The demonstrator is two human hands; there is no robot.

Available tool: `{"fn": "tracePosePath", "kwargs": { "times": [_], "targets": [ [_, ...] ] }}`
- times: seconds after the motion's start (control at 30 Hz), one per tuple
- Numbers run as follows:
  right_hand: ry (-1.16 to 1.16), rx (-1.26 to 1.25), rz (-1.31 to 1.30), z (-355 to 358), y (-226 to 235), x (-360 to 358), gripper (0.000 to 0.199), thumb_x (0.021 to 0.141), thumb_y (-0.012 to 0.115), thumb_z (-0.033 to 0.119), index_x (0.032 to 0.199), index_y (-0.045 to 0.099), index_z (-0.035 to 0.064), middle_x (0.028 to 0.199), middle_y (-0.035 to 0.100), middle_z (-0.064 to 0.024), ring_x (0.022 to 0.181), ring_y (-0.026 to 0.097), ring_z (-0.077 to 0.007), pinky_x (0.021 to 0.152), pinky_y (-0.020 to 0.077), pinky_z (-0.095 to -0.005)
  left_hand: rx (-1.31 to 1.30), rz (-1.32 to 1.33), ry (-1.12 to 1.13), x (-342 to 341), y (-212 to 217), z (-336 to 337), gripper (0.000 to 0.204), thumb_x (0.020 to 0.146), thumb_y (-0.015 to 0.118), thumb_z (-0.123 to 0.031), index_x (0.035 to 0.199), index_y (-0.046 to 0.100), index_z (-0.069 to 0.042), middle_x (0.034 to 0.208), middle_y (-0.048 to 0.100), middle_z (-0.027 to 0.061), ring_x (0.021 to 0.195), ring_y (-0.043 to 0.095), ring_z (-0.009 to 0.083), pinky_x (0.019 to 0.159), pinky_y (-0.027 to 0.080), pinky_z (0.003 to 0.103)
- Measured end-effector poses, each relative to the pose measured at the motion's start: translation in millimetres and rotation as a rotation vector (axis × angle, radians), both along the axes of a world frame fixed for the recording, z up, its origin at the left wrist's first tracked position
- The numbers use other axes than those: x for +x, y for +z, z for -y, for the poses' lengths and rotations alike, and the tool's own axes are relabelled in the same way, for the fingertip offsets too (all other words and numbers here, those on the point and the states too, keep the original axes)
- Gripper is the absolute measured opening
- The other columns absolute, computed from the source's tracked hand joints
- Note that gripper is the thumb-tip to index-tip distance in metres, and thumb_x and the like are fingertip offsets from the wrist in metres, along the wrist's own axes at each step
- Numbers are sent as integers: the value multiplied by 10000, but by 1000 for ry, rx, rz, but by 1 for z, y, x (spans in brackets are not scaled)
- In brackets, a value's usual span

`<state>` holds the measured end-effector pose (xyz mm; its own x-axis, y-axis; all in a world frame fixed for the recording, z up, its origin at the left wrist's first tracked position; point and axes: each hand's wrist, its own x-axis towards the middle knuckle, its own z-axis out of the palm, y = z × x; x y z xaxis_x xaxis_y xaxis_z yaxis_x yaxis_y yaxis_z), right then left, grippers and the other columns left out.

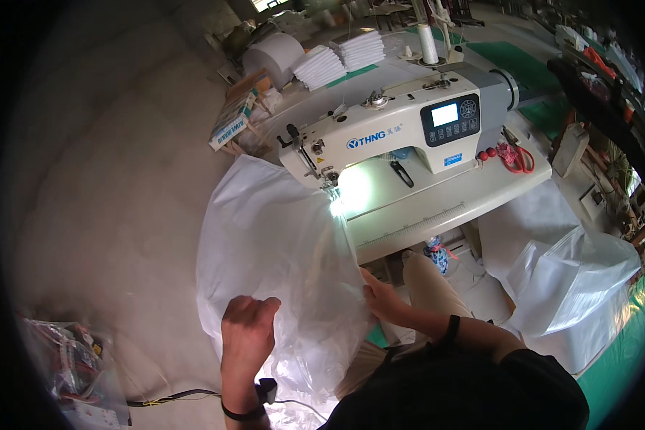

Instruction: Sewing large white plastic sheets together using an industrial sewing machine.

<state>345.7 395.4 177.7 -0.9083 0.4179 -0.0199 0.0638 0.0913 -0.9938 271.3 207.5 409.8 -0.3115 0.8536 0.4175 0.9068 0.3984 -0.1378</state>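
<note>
A large translucent white plastic sheet (272, 222) hangs from the needle area of a white sewing machine (387, 118) down towards my lap. My right hand (383, 295) grips the sheet's right edge just below the front of the machine bed, its fingertips partly hidden by the film. Over the sheet's lower left part, my left hand (249, 326) is closed with its fingers curled in; what it holds, if anything, is hidden. The machine's lamp shines brightly beside the needle, where the sheet's edge lies under the presser foot.
On the machine bed lie black thread snips (401, 173) and red-handled scissors (517, 159). A thread cone (428, 44) stands behind. White stacks (319, 68) sit at the back, more white sheeting (552, 272) at right. A bagged bundle (72, 358) and black cable (186, 393) are lower left.
</note>
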Motion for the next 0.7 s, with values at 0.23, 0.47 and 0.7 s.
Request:
{"fn": "tracePosePath", "kwargs": {
  "times": [0.23, 0.47, 0.7],
  "targets": [
    [31, -134, 95, 2, 18, 5, 464, 917, 372, 106, 1376, 323, 152, 851, 616, -221, 627, 631, -277, 585, 508, -381, -240, -23, 681, -73, -126, -5, 738, 722, 636, -125, 1390, 323, -149, 1451, 269, 85, 1329, 259, 288, 1039, 239, 536],
    [63, -111, 73, 0, 19, 17, 462, 907, 367, 109, 1367, 322, 132, 909, 611, -219, 664, 635, -270, 560, 514, -381, 188, -180, 661, -164, -141, 82, 499, 729, 500, 38, 1197, 562, -124, 1054, 603, 88, 961, 548, 288, 915, 391, 430],
    [94, -178, 17, 2, 21, 11, 481, 913, 360, 100, 1387, 291, 140, 912, 595, -173, 645, 609, -206, 540, 522, -343, 104, 80, 179, -88, -14, 50, 313, 725, 568, 11, 1002, 666, -99, 724, 622, 130, 640, 609, 268, 609, 501, 362]
  ]
}}
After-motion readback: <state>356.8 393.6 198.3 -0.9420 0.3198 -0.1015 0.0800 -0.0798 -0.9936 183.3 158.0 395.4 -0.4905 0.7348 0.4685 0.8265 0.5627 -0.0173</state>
